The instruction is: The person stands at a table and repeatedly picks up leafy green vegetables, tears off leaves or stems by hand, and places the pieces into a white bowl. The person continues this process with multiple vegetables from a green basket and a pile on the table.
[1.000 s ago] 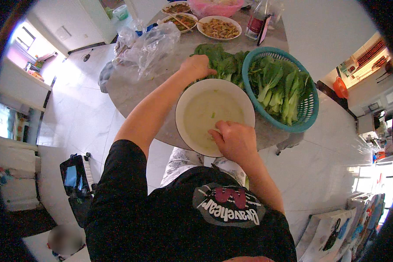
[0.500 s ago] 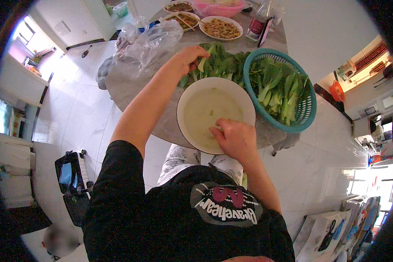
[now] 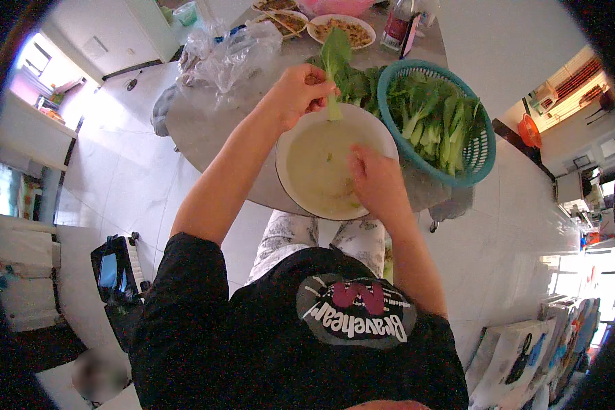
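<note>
Left hand (image 3: 299,92) pinches bok choy stalk (image 3: 334,65), long axis upright, over white bowl (image 3: 301,195); right hand (image 3: 376,183) curled in bowl, lower right.

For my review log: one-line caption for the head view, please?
Left hand lifts a leafy green stalk over a white bowl while the right hand dips inside, beside a teal basket.

We're looking down at a round table (image 3: 205,130): a bowl (image 3: 301,198) is sitting at its near edge, a basket (image 3: 475,171) of greens (image 3: 434,116) lying just right of it. Behind the bowl, more greens are piling up; farther back, 2 plates (image 3: 342,31). A plastic bag (image 3: 229,55) is lying back left.
</note>
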`<state>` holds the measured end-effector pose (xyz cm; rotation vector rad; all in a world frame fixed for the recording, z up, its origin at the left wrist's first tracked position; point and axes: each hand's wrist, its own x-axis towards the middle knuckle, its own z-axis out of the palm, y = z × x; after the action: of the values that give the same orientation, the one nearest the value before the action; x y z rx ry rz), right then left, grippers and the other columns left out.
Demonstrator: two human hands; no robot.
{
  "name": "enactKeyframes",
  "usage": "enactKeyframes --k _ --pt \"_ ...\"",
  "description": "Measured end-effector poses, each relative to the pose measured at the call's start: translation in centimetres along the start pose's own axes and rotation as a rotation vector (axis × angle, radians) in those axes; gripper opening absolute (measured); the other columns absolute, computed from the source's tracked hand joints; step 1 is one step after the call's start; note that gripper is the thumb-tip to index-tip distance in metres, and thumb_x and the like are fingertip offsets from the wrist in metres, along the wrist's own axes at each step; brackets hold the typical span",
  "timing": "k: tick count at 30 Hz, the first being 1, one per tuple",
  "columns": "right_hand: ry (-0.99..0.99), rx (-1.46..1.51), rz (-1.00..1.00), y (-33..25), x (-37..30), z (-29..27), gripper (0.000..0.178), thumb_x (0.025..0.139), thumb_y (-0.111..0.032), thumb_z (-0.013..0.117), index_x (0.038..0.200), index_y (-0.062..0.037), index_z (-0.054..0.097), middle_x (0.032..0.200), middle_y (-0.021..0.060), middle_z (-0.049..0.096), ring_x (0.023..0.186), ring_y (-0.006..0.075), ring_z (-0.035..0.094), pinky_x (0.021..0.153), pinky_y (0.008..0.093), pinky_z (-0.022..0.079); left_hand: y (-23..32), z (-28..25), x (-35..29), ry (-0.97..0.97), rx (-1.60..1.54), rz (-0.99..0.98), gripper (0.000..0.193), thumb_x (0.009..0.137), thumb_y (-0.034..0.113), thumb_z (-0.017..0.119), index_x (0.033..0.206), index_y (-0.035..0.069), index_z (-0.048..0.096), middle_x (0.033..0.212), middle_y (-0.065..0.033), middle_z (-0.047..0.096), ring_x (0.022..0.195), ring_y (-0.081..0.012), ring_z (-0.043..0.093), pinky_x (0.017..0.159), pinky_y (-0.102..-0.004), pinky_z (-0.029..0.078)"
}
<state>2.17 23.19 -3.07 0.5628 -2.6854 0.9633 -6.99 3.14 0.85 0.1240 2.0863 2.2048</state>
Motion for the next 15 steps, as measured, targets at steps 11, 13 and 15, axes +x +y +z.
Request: enactKeyframes --k 11,13,15 --pt "-0.478 -0.093 0.042 1.8 5.4 0.7 0.025 0.082 -0.024 0.063 0.095 -0.0029 0.066 0.08 0.0178 0.065 0.073 0.0319 0.063 0.069 0.0428 0.05 -2.4 1.8 -4.3 -0.05 0.29 -0.085 0.038 0.08 0.015 0.069 0.109 0.0 0.05 0.082 -0.0084 0.061 0.067 -0.0146 0.061 0.058 -0.0277 0.05" --pt "-0.558 -0.219 0.046 1.7 5.7 0.7 0.024 0.082 -0.024 0.062 0.094 -0.0043 0.066 0.082 0.0182 0.065 0.076 0.0331 0.063 0.07 0.0445 0.05 -1.6 2.2 -4.7 0.142 0.397 -0.056 0.047 0.08 0.01 0.067 0.118 -0.004 0.043 0.092 -0.017 0.062 0.072 -0.0201 0.065 0.061 -0.0316 0.053" --pt "-0.603 -0.34 0.0 1.7 5.7 1.2 0.022 0.082 -0.024 0.06 0.094 -0.0058 0.067 0.083 0.0188 0.065 0.079 0.0347 0.063 0.071 0.0459 0.05 -2.6 2.3 -4.7 0.329 0.688 0.15 0.052 0.08 0.01 0.067 0.123 -0.001 0.04 0.101 -0.0196 0.059 0.08 -0.0255 0.065 0.067 -0.0358 0.053"
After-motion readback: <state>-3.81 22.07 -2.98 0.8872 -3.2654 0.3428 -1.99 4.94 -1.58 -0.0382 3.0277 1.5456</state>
